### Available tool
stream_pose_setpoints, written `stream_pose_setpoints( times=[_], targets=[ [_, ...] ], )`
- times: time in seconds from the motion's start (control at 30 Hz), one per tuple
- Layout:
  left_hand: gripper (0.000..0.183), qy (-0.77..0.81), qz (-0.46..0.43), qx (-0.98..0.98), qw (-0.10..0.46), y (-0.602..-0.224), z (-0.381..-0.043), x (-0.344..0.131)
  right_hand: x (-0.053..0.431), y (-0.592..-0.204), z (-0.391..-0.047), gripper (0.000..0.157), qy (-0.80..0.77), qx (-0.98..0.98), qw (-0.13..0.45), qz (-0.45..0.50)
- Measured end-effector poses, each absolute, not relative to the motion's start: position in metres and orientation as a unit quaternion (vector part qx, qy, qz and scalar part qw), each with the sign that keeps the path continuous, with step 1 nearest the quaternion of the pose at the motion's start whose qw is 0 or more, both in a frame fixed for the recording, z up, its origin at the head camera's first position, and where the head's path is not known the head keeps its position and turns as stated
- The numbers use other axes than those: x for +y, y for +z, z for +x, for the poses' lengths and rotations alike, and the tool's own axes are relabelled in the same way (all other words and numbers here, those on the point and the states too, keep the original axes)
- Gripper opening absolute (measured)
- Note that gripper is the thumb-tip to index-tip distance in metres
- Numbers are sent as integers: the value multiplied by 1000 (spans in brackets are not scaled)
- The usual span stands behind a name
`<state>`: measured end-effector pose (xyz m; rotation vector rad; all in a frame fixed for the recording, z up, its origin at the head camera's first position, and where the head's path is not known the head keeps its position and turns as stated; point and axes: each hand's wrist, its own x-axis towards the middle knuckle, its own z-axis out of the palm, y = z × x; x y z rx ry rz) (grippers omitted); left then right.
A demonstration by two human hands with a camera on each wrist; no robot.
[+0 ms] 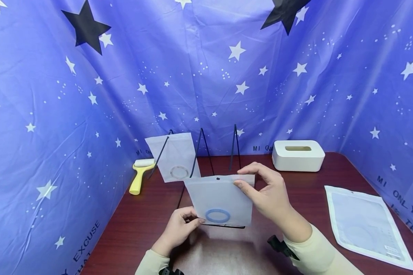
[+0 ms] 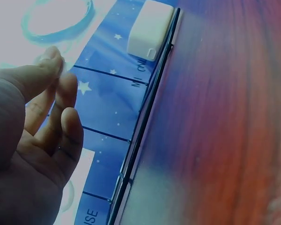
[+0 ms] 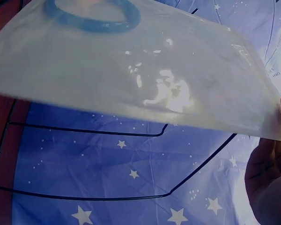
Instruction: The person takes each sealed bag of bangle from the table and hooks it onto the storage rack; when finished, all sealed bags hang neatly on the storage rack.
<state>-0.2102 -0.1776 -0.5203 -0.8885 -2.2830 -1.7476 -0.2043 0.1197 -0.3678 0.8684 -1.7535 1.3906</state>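
Note:
A frosted zip bag (image 1: 223, 194) with a blue ring (image 1: 218, 215) low inside it is held up over the table. My right hand (image 1: 270, 191) pinches its upper right corner between thumb and fingers. At the lower left corner, my left hand (image 1: 180, 229) pinches the bag with thumb and fingertips. Just behind stands a black wire rack (image 1: 201, 147) with upright loops. A second frosted bag (image 1: 172, 156), with a pale ring near its bottom, stands in the rack's left part. In the right wrist view the held bag (image 3: 98, 70) hides part of the rack.
A yellow-handled lint roller (image 1: 137, 179) lies at the back left. At the back right stands a white tissue box (image 1: 298, 162). A larger white-edged bag (image 1: 368, 225) lies flat on the right of the dark red table. Star-patterned blue cloth (image 1: 206, 76) encloses the table's back and sides.

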Motion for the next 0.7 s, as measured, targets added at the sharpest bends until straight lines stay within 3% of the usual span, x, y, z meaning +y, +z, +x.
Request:
stream_pose_setpoints(
  times=[0.5,0.7],
  targets=[
    [12,-588,-258,-762,87,-523,-213,-196,127,-369,-211,24,540,-692,280,390],
    [13,-592,-251,-760,91,-524,-214,-204,129,-370,-212,32,527,-694,268,411]
  ],
)
